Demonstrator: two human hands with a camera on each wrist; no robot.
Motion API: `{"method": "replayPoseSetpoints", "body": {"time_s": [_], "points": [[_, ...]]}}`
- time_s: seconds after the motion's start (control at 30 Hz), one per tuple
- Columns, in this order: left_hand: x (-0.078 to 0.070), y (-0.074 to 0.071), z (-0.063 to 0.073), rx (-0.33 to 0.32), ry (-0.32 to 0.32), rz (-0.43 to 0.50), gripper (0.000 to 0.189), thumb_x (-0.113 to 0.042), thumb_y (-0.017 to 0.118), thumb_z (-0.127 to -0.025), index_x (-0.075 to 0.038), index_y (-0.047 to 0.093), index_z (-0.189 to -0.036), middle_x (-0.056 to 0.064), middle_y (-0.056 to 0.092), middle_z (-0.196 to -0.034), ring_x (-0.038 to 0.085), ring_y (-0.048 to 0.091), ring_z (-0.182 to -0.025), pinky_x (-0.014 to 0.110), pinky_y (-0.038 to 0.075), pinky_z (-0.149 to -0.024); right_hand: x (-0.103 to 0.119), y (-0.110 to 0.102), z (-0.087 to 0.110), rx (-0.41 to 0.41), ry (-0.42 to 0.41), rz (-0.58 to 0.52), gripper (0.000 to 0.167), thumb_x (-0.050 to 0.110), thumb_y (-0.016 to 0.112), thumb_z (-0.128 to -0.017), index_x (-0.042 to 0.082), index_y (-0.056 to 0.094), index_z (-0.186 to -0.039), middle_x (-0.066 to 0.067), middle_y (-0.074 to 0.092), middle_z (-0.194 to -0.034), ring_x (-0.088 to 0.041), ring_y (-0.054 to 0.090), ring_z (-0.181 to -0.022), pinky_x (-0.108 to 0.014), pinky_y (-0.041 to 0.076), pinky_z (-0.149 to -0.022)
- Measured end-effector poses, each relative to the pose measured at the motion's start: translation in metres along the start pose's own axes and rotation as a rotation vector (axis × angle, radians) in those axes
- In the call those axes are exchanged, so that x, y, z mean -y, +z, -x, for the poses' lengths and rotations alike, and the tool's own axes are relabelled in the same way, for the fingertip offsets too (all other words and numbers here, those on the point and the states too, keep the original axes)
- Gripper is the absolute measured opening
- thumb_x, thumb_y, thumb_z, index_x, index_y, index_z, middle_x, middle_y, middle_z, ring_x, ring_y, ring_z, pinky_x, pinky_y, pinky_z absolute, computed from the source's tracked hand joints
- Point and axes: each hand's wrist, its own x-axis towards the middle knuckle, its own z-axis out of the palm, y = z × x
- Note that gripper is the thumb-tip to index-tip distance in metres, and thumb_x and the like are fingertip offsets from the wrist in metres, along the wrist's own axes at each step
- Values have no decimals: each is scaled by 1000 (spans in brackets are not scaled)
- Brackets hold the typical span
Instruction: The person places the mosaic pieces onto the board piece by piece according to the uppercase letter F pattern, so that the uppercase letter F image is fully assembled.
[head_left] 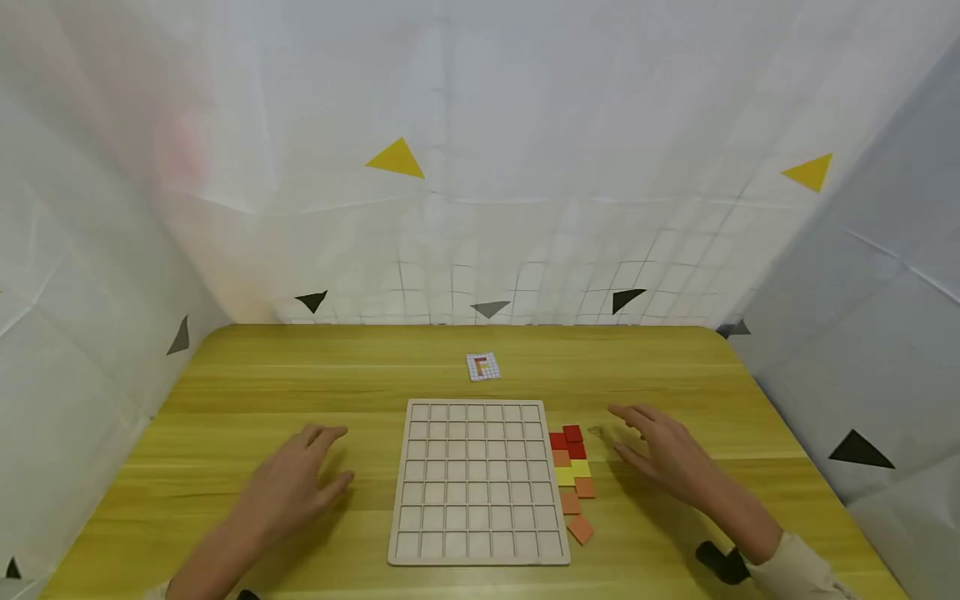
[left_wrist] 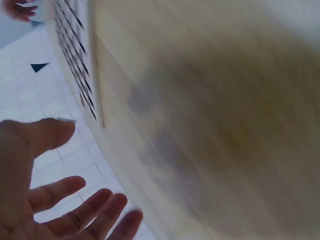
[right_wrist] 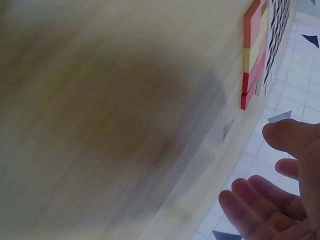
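A pale grid board (head_left: 480, 483) with square cells lies on the wooden table, its cells bare. Along its right edge sit several small square tiles: red (head_left: 573, 433), yellow (head_left: 581, 468) and orange (head_left: 581, 530), some side by side and some overlapping. My left hand (head_left: 292, 483) hovers left of the board with relaxed, spread fingers and holds nothing. To the right of the tiles, my right hand (head_left: 663, 454) is also above the table, fingers loosely extended, nothing in it. The right wrist view shows the tiles (right_wrist: 252, 55) beyond the thumb.
Behind the board lies a small pattern card (head_left: 483, 367) printed with a grid and coloured squares. White sheeting (head_left: 480, 208) with yellow and dark triangles encloses the table's back and sides. A black object (head_left: 722, 563) shows by the right wrist.
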Motion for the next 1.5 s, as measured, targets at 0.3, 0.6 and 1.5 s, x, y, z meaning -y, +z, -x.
{"method": "replayPoseSetpoints", "body": {"time_s": [0.3, 0.6, 1.5], "points": [[-26, 8, 2, 125, -251, 399, 52, -12, 84, -79, -2, 62, -125, 5, 65, -96, 9, 63, -75, 27, 52, -63, 6, 13, -15, 37, 51, -137, 48, 3, 84, -78, 3, 68, -123, -10, 66, -103, -21, 65, -81, -28, 54, -58], [-35, 28, 7, 176, -317, 559, 50, -10, 83, -78, 1, 61, -121, 0, 62, -85, 9, 61, -66, 25, 50, -61, 4, 26, -22, 28, 4, -187, 45, -4, 86, -72, 0, 71, -115, -11, 66, -100, -22, 64, -77, -28, 53, -56], [-61, 54, -2, 128, -387, 673, 43, 3, 78, -76, 5, 63, -117, 3, 58, -80, 13, 58, -60, 27, 49, -49, 1, 44, -36, 139, 56, -291, 25, 1, 83, -79, 7, 76, -102, -3, 69, -97, -18, 62, -79, -27, 54, -62]]}}
